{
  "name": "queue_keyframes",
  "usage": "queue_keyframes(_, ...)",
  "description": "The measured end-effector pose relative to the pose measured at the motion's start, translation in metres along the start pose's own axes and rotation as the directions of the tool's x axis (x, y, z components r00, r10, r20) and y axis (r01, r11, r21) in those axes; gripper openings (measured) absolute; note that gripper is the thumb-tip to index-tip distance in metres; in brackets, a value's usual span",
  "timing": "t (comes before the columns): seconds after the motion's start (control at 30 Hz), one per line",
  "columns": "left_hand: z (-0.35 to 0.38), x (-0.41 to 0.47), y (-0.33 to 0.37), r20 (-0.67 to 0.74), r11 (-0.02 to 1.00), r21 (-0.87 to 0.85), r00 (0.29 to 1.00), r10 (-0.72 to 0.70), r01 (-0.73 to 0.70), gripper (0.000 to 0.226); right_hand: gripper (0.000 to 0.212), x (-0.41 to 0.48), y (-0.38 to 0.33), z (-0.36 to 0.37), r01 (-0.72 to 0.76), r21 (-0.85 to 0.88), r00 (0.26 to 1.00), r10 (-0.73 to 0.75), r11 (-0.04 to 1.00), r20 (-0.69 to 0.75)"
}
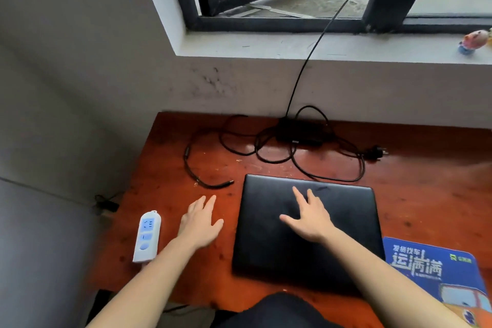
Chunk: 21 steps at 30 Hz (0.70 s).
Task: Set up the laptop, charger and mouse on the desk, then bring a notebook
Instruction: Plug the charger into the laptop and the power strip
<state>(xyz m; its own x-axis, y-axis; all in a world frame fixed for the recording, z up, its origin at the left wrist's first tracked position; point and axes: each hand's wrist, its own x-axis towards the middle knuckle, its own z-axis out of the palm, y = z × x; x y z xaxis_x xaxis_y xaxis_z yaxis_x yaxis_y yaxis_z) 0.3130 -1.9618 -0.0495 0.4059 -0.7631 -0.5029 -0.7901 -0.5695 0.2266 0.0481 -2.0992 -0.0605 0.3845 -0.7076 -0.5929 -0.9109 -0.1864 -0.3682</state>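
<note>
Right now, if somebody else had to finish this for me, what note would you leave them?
Left hand: open, over the desk left of the laptop, holding nothing.
Right hand: open, fingers spread on the closed laptop lid.
Charger brick sits at the back by the wall, cords tangled. Its wall plug and laptop tip lie loose on the desk.
White power strip at the left edge; blue mouse pad right of the laptop.
Done: laptop and charger are on the desk.
Left: open the laptop, plug in both ends, fetch mouse and notebook; neither is in view.
</note>
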Motion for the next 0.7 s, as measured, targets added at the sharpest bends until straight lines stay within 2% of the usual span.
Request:
queue_keyframes(0.13,-0.009,0.041,-0.012,0.038,0.995,0.019,0.995,0.095,-0.095,0.068,0.113,0.013,-0.026,0.015,-0.063,-0.089,0.997,0.066,0.994,0.038)
queue_keyframes(0.2,-0.013,0.061,-0.020,0.032,0.988,0.015,0.988,0.153,-0.154,0.058,0.106,0.025,-0.048,0.026,-0.090,-0.123,0.995,0.094,0.988,0.026)
queue_keyframes(0.33,-0.020,0.087,-0.024,-0.009,0.970,-0.002,0.970,0.244,-0.244,0.049,0.077,0.034,-0.079,0.047,-0.181,-0.109,0.984,0.180,0.977,-0.013)
queue_keyframes(0.5,-0.014,0.119,-0.020,-0.057,0.951,0.021,0.949,0.311,-0.310,0.046,0.077,0.035,-0.083,0.054,-0.205,-0.233,0.978,0.208,0.951,-0.012)
queue_keyframes(0.63,-0.001,0.132,-0.016,-0.123,0.949,0.034,0.941,0.315,-0.313,0.025,0.078,0.038,-0.079,0.055,-0.183,-0.270,0.982,0.187,0.945,-0.009)
queue_keyframes(0.7,0.009,0.131,-0.018,-0.154,0.943,-0.003,0.932,0.328,-0.332,0.021,0.077,0.037,-0.077,0.058,-0.178,-0.302,0.983,0.183,0.936,-0.012)
